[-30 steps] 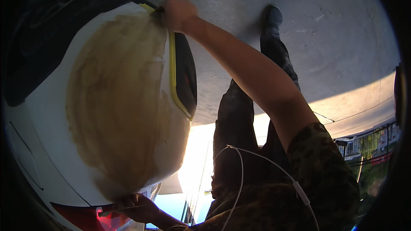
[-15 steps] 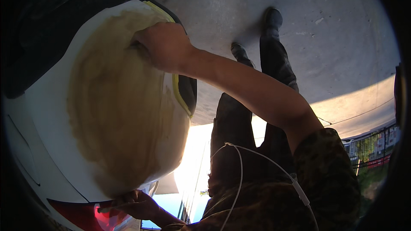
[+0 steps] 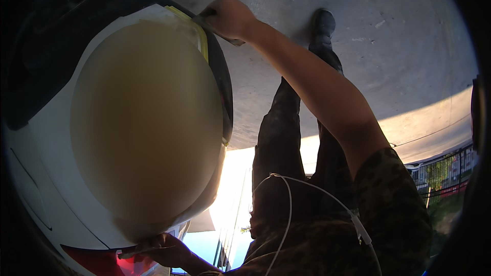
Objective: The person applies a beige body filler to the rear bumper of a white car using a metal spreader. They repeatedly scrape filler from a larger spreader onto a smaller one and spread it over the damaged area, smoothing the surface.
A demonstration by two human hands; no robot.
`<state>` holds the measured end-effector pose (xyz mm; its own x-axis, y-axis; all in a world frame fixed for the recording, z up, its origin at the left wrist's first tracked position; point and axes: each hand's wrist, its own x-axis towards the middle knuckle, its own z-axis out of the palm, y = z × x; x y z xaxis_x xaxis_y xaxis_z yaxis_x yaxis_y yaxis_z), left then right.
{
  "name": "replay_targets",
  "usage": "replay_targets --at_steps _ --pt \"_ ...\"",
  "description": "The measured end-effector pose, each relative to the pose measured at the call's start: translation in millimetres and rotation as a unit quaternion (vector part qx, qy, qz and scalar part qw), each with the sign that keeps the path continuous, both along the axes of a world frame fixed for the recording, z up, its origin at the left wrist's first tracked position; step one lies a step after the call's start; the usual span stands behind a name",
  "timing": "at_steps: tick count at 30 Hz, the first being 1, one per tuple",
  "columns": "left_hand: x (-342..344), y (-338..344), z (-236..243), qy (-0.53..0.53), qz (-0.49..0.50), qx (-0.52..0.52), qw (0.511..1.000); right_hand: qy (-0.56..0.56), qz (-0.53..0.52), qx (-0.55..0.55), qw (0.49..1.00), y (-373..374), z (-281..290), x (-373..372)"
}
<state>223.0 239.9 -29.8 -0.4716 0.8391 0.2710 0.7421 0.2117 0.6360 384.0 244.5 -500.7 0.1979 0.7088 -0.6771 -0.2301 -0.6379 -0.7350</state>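
Observation:
A white car body panel (image 3: 53,138) fills the left side, with a broad tan-brown patch (image 3: 146,122) that looks like body filler; its surface is blurred. My right hand (image 3: 229,18) is closed on a dark thin sheet (image 3: 236,42), perhaps sandpaper, whose edges stick out on both sides of the fist. This hand is by the panel's upper right edge, beside the yellow masking tape (image 3: 203,46) and black trim. Lower down, my left hand (image 3: 166,249) lies against the bodywork below the patch, its fingers stretched towards the red tail light (image 3: 92,258).
Black trim (image 3: 225,76) borders the panel on the right, and a dark part (image 3: 46,71) lies at upper left. Grey concrete floor (image 3: 399,46) stretches beyond my legs (image 3: 279,158). A white cable (image 3: 289,209) hangs in front of me. A fence (image 3: 450,168) stands at far right.
My right hand has moved up and right with the sheet, off the tan-brown patch to the panel's taped edge. My left hand stays by the tail light, shifted slightly down.

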Motion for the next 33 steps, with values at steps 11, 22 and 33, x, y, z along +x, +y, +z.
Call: replay_targets --at_steps 11,22,33 --pt "-37 -7 29 -0.067 -0.09 -0.067 0.991 -0.075 0.041 0.005 0.996 20 2 -22" --pt "-53 -3 42 -0.085 -0.039 -0.038 0.995 -0.129 0.048 0.061 0.989 0 40 -37" --pt "-53 1 52 -0.319 -0.093 -0.134 0.934 -0.099 0.055 0.011 0.994 34 7 -31"
